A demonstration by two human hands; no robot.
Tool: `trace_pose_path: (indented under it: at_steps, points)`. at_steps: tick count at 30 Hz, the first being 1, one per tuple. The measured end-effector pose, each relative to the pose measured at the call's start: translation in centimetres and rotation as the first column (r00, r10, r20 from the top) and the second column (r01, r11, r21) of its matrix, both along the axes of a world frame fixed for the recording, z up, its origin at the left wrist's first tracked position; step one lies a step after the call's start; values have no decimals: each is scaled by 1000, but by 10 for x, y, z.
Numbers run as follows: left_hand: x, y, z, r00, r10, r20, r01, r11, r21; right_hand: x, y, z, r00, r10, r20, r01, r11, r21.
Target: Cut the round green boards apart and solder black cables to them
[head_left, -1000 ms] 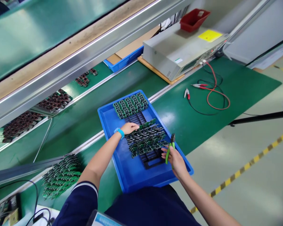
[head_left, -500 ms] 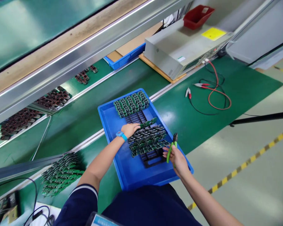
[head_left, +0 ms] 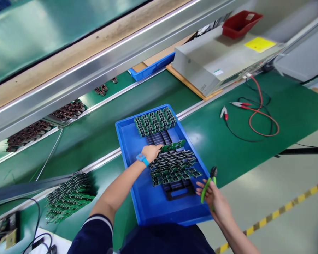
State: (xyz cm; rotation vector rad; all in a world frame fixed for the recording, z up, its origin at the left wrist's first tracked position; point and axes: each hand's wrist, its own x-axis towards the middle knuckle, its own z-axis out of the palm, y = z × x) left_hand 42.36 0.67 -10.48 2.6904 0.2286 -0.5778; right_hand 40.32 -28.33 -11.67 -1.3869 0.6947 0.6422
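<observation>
- The left hand (head_left: pixel 151 153) has a narrow grip on one end of a green board strip (head_left: pixel 172 146), within the blue tray (head_left: pixel 129 141). The far end looks unsupported by fingers, so it could tip or twist if the pinch slackens.
- Just below that strip, the packed boards (head_left: pixel 172 164) sit close together on the black rack (head_left: pixel 164 137). A sideways drag by the left fingers could catch their edges and knock several askew.
- The right hand (head_left: pixel 218 203) carries green-handled cutters (head_left: pixel 206 188), some fingers loosely spread. Such a slack hold could let them slip near the tray's rim; whether the blades are apart is too small to tell.
- Swinging the cutters inward without care could scrape the nearest boards, since the tool is just beside them.
- The tray's near right corner appears to reach past the counter (head_left: pixel 201 141), with floor showing beside it. A bump from the body or a push on that corner could tilt or shift everything inside.
- The far boards (head_left: pixel 155 121) stand in tight rows; a jolt to the tray might topple them.
</observation>
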Motion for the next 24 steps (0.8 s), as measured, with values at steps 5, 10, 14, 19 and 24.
trace_pose_path:
  at_steps: [5,10,14,19,24]
  points:
    - [6,1,-1,999,27,-36,-27,1000,-1,3,-4,-5,999,-18,-32,18,1000,-15]
    - [7,7,-2,998,44,-42,-46,998,-46,7,1,-7,999,-14,-45,14,1000,-11]
    - [6,14,7,996,81,30,-77,991,-111,9,5,-6,999,-9,-50,9,1000,-2]
    - [30,37,15,874,156,460,-206,977,60,10,7,-5,999,-17,-39,17,1000,-1]
    - [64,45,5,926,-21,378,-83,963,256,6,3,-1,999,-28,-25,28,1000,8]
